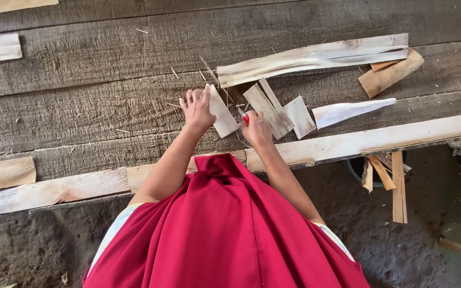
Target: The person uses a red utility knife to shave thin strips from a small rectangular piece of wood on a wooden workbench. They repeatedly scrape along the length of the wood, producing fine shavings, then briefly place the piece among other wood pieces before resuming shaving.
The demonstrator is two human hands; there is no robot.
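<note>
My left hand (197, 108) lies flat with fingers spread on the left edge of a thin pale wood piece (223, 115) on the grey plank bench (97, 114). My right hand (255, 128) is closed around a small red-handled tool (245, 118), whose tip meets the right side of that wood piece. Just right of my hands lie other flat wood pieces (267, 109), one squarish (299, 116). A red cloth (225, 229) covers my lap below.
A long split wood strip (316, 57) lies at the back, a tan offcut (390, 74) at its right end. A pointed white sliver (350, 111) lies to the right. A pale board (380, 140) edges the bench. Scrap sticks (393, 181) and dirt floor lie below right.
</note>
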